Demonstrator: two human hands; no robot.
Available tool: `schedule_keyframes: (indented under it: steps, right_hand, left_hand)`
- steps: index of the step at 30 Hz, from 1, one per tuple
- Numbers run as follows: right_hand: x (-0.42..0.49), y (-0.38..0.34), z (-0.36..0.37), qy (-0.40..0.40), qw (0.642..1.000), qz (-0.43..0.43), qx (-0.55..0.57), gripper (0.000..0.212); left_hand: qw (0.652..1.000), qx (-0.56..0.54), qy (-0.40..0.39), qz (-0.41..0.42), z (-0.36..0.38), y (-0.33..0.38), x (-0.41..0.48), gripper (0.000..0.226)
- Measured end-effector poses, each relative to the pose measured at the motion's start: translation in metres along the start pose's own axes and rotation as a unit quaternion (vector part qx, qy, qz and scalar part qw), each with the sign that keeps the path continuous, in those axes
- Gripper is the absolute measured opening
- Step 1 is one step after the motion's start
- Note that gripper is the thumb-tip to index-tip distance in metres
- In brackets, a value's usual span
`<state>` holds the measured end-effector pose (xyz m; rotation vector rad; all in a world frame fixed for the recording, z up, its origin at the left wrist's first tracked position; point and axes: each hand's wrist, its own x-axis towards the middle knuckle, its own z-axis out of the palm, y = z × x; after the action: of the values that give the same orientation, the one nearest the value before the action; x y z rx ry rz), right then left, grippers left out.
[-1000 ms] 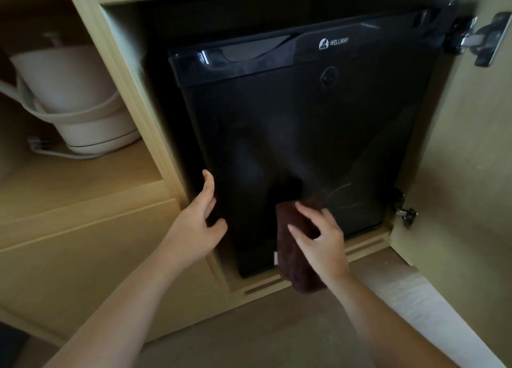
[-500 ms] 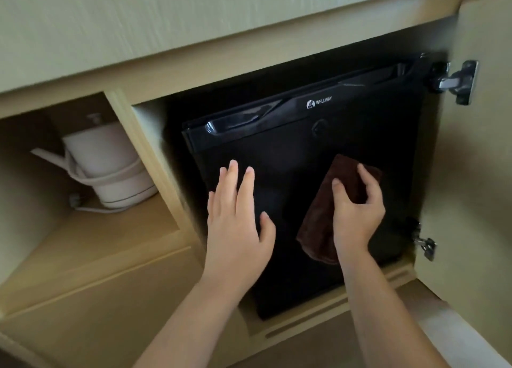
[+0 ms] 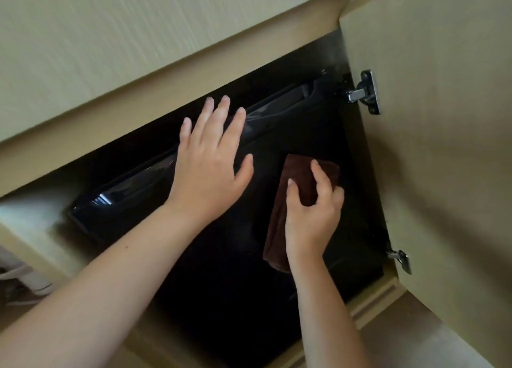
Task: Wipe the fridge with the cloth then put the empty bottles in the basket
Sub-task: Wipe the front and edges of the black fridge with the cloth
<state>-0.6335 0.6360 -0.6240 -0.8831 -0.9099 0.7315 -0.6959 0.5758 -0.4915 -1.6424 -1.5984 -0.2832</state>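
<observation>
Here, cloth (image 3: pixel 297 173) under right hand (image 3: pixel 313 215), against fridge (image 3: pixel 221 284)

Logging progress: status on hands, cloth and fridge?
Left hand open at fridge top. Right hand grips cloth on fridge door. Nothing blocking.

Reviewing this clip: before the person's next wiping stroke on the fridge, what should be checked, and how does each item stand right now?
1. Cloth gripped: ok. The right hand curls round the brown cloth, held against the fridge front.
2. Left hand free: ok. The left hand is open, fingers straight, up by the top handle.
3. Left hand bracing the fridge: cannot tell; contact is not visible.
4. Cabinet door out of the way: ok. The cabinet door stands open at the right on its hinge.
5. Bottles and basket located: cannot tell; neither is in view.
</observation>
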Motion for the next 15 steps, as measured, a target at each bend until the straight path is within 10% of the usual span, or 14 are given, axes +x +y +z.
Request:
schedule_keyframes:
  steps: [9,15]
  right_hand:
    - [-0.003,0.028,-0.011,-0.037,0.993,-0.102,-0.041,0.044]
    - [0.026,0.068,-0.037,0.057,0.981,0.186,0.0,0.049]
  left_hand:
    - [0.997,0.044,0.041,-0.041,0.031,0.011,0.013,0.066]
    - [0.996,0.069,0.058,-0.022,0.037,0.006,0.012,0.071]
